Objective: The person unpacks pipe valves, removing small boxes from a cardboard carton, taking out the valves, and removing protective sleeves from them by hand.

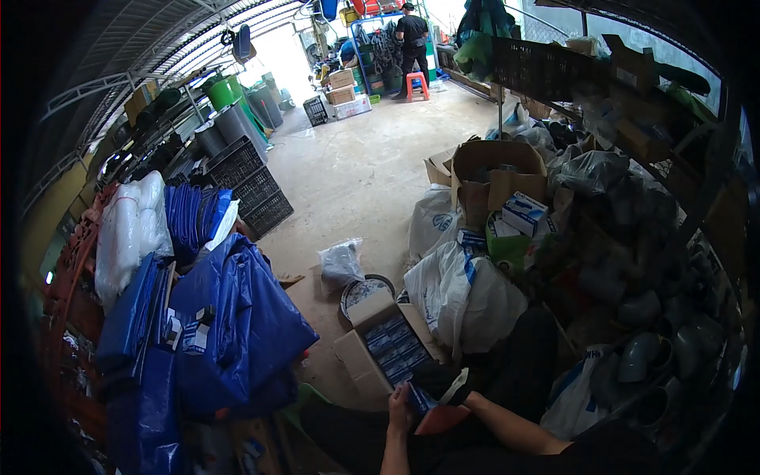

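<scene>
Low in the view, my left hand (399,407) is closed on the near edge of a small blue-and-red box (422,401). My right hand (438,380), dark as if gloved and with a pale band at the wrist, lies against the far side of the same box; its fingers are hard to make out. Just beyond my hands stands an open cardboard carton (370,309) with its flaps spread. Rows of small blue boxes (393,344) fill it.
Blue tarpaulins (237,317) are piled at left beside clear plastic rolls (131,237). White sacks (463,293), a large cardboard box (499,158) and grey pipe fittings (640,356) crowd the right. Far back, a person (412,38) stands near a red stool (417,85).
</scene>
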